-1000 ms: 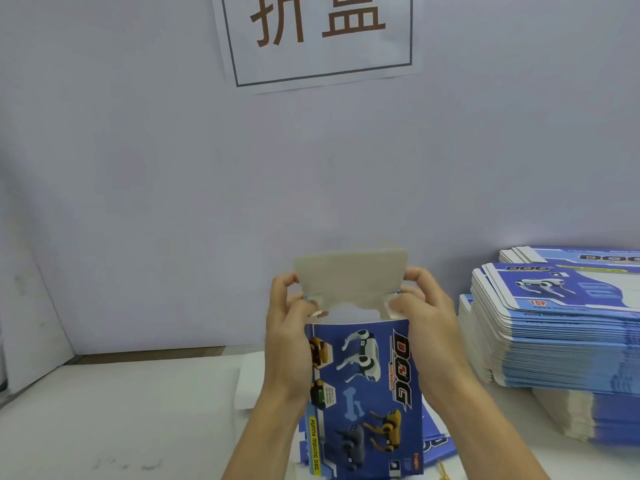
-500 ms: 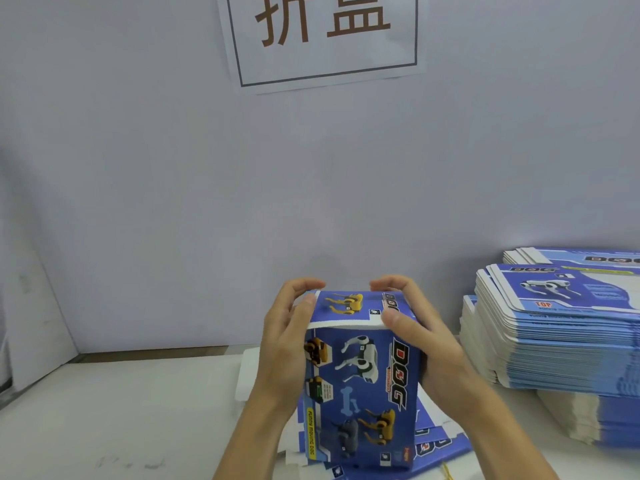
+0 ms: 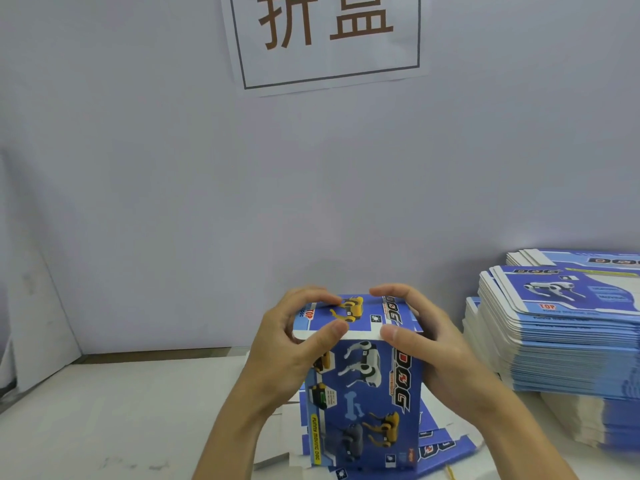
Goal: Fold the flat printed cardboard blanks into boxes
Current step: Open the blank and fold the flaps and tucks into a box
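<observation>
A blue printed box (image 3: 363, 386) with robot-dog pictures and the word DOG stands upright in front of me. Its top flap lies folded down, with a white edge showing along the front. My left hand (image 3: 287, 351) grips the box's upper left side, thumb on the front corner and fingers over the top. My right hand (image 3: 426, 344) holds the upper right side the same way. More flat blanks (image 3: 446, 448) lie under the box on the table.
A tall stack of flat blue blanks (image 3: 561, 334) stands at the right, on a second stack of blanks. A grey wall with a paper sign (image 3: 325, 36) rises close behind. The white table (image 3: 121, 410) stretches to the left.
The grey inner side of the top flap stood up a second ago. It has been folded down onto the box, and both hands now press on the closed top.
</observation>
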`<act>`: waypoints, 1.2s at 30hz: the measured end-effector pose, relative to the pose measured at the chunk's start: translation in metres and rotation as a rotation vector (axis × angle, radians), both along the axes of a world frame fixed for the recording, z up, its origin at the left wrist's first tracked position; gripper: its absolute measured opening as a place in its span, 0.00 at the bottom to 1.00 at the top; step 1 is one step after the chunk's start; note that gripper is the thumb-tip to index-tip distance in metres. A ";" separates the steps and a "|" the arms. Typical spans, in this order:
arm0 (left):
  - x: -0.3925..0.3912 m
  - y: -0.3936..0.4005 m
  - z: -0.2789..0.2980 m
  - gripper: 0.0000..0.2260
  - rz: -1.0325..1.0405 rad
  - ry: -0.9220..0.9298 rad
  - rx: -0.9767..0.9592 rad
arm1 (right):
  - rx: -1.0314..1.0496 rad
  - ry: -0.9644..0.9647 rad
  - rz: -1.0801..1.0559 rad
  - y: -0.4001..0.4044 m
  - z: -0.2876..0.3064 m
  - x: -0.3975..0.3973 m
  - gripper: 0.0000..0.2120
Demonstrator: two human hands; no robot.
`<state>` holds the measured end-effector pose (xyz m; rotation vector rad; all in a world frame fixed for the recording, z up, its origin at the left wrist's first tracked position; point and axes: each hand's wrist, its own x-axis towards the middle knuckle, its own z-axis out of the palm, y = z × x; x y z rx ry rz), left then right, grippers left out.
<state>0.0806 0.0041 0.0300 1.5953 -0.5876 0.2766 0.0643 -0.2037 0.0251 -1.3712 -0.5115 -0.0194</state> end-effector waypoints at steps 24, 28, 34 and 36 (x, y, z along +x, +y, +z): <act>-0.004 0.002 0.026 0.10 0.120 0.160 -0.181 | 0.048 0.267 -0.062 -0.007 0.028 -0.005 0.28; -0.007 -0.009 0.025 0.07 0.059 0.113 -0.124 | -0.045 0.118 -0.214 -0.004 0.036 -0.011 0.11; -0.011 -0.012 0.028 0.10 0.006 0.055 -0.157 | -0.015 -0.015 -0.307 0.000 0.042 -0.016 0.07; -0.011 -0.011 0.028 0.11 0.022 0.026 -0.146 | -0.016 -0.027 -0.303 0.001 0.043 -0.018 0.07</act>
